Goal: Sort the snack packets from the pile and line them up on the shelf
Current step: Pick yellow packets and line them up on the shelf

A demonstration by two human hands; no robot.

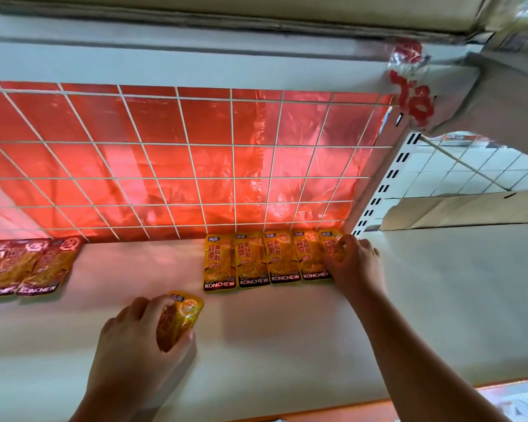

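Several yellow snack packets [252,259] lie side by side in a row at the back of the white shelf [287,330], against the wire grid. My right hand [352,263] rests on the rightmost packet [328,240] of that row, fingers curled over it. My left hand [141,345] grips another yellow packet [180,318] just above the shelf, in front of and left of the row. Two dark red packets [28,266] lie at the far left of the shelf.
A white wire grid [177,166] with red foil behind it forms the shelf's back. The upper shelf [195,56] overhangs. A slotted white upright [387,178] and folded cardboard [464,208] stand at the right. The shelf's orange front edge [317,411] runs below.
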